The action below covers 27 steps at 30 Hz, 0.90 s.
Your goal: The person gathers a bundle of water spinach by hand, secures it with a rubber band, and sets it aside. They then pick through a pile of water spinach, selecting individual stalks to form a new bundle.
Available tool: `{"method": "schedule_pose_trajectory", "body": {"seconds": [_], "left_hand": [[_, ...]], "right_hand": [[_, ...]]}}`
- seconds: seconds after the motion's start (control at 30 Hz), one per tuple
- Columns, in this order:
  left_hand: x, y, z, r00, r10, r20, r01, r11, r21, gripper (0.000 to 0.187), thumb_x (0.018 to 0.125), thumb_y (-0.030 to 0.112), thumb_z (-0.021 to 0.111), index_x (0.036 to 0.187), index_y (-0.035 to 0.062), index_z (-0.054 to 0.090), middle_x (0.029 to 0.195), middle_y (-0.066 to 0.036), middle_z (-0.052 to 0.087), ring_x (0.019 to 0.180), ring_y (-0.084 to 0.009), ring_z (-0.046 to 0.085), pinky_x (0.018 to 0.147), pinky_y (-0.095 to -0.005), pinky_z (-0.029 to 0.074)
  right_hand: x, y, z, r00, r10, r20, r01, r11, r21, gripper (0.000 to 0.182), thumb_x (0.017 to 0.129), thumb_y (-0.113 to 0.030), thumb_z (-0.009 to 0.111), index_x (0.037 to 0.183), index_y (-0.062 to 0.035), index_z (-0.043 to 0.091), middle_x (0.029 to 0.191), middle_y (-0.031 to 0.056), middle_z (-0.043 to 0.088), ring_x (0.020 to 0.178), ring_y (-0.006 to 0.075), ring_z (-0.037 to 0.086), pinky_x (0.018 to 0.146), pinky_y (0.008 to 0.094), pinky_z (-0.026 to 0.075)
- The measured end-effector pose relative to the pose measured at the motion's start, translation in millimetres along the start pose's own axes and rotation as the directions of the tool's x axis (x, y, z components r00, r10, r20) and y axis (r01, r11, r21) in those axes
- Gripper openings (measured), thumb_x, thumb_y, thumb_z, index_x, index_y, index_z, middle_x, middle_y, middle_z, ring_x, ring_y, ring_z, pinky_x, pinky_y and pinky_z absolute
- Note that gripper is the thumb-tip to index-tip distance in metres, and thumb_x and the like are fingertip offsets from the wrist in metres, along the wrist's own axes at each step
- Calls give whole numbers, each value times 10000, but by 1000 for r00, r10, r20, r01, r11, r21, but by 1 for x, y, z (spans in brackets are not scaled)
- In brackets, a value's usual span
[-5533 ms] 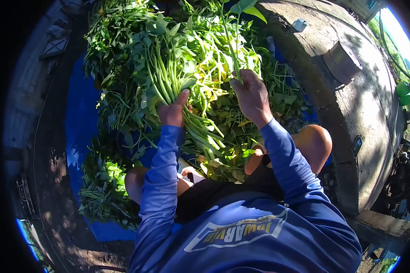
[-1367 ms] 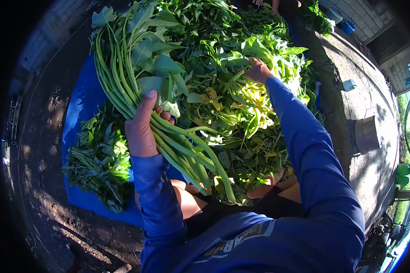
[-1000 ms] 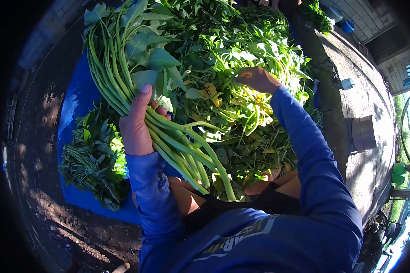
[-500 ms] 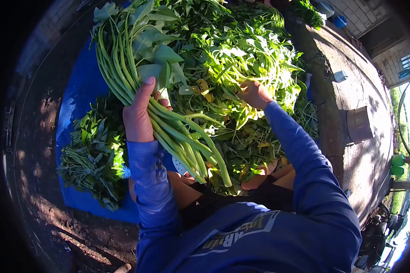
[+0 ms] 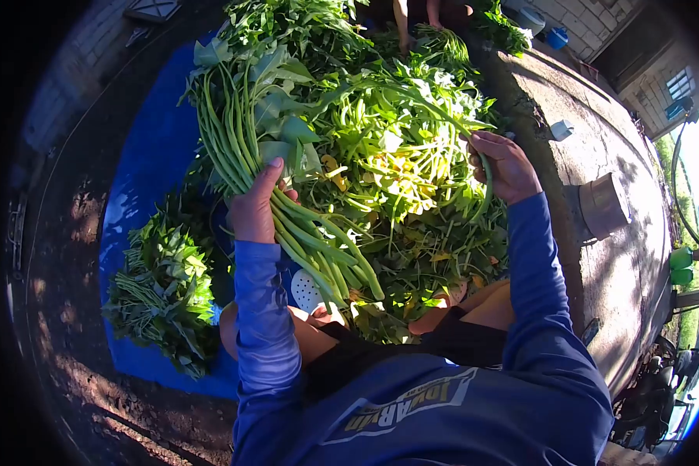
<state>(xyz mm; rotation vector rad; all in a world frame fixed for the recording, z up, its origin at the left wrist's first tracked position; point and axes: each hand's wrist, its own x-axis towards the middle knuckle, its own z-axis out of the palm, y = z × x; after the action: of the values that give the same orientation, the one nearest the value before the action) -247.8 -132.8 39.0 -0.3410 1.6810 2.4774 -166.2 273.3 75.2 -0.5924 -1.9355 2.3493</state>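
My left hand [image 5: 258, 203] is wrapped round a bunch of long green stems [image 5: 229, 132], whose broad leaves point up and away and whose cut ends hang toward my lap. Over to the right, my right hand [image 5: 503, 167] pinches a single long stem [image 5: 443, 111], which stretches left above the pile and curls down below my fingers. Between and beyond my hands lies a big heap of leafy greens [image 5: 396, 155], with some yellow leaves in it.
A blue sheet [image 5: 144, 147] lies under the greens, with a tied-looking leafy bundle [image 5: 167, 287] on its left part. Another person's hands [image 5: 435, 14] reach in at the top. A concrete ledge with a brown pot [image 5: 603, 206] runs along the right.
My right hand has come up out of the heap and moved right, now with a long stem in it. My left hand still holds the bunch. Another person's hands show more at the top.
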Motion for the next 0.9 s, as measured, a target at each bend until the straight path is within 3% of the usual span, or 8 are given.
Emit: {"method": "schedule_pose_trajectory", "body": {"seconds": [0.27, 0.4, 0.5, 0.67, 0.7, 0.77, 0.83, 0.9], "left_hand": [[15, -56, 26, 990, 28, 135, -38, 997, 74, 251, 911, 249, 808, 1040, 45, 739, 837, -45, 674, 611, -137, 641, 567, -302, 569], [6, -81, 50, 992, -35, 124, 21, 993, 114, 333, 879, 301, 837, 1035, 24, 738, 809, -42, 661, 602, -150, 638, 559, -314, 561], [4, -111, 62, 988, 30, 152, -37, 998, 42, 392, 836, 324, 871, 1034, 16, 730, 788, -44, 666, 589, -144, 634, 565, -321, 579], [-10, -158, 62, 891, -361, 276, 405, 906, -120, 451, 845, 397, 871, 1047, 37, 688, 873, -54, 685, 678, -184, 699, 610, -360, 607], [-1, -177, 59, 833, -371, 410, 464, 872, -155, 476, 873, 510, 827, 1057, 112, 641, 855, -31, 641, 727, -179, 677, 697, -360, 601], [4, -181, 54, 813, -401, 423, 490, 863, -125, 506, 874, 536, 817, 1095, 118, 635, 899, -32, 641, 800, -183, 681, 738, -361, 597], [8, -193, 43, 773, -449, 448, 555, 821, -133, 527, 894, 533, 799, 1179, 129, 617, 1008, -47, 653, 896, -194, 676, 789, -367, 592], [-4, -194, 42, 896, -324, 305, 381, 912, -152, 481, 863, 401, 871, 1168, 77, 689, 1018, -38, 719, 821, -173, 694, 773, -370, 595]], "right_hand": [[-62, 18, 9, 924, -345, -164, 357, 933, 53, 328, 995, -142, 705, 1283, 8, 659, 960, -21, 654, 800, 67, 587, 627, 247, 490], [-70, 28, 26, 801, -533, -273, 476, 843, -250, 269, 987, -141, 717, 1221, -11, 719, 878, -39, 662, 726, 52, 568, 635, 246, 484], [-71, 44, 45, 803, -520, -292, 450, 849, -276, 248, 987, -138, 712, 1204, -18, 729, 854, -40, 657, 706, 46, 559, 622, 240, 476], [-69, 133, 86, 984, -166, -61, 121, 887, -446, 325, 983, -222, 687, 1193, 20, 742, 826, 67, 726, 756, 104, 648, 669, 290, 515], [-69, 154, 92, 969, -240, -61, 179, 849, -497, 325, 977, -229, 689, 1182, 17, 746, 856, 94, 749, 773, 136, 676, 705, 312, 529], [-73, 160, 104, 961, -262, -85, 173, 813, -555, 327, 957, -258, 693, 1159, -9, 756, 934, 170, 775, 819, 222, 732, 784, 358, 547], [-73, 158, 107, 978, -193, -81, 107, 793, -600, 333, 960, -251, 702, 1175, -2, 755, 943, 140, 779, 842, 170, 721, 798, 322, 545], [-74, 170, 110, 980, -180, -89, 94, 803, -588, 326, 958, -263, 696, 1139, 0, 762, 944, 143, 779, 851, 177, 731, 808, 322, 548]]}}
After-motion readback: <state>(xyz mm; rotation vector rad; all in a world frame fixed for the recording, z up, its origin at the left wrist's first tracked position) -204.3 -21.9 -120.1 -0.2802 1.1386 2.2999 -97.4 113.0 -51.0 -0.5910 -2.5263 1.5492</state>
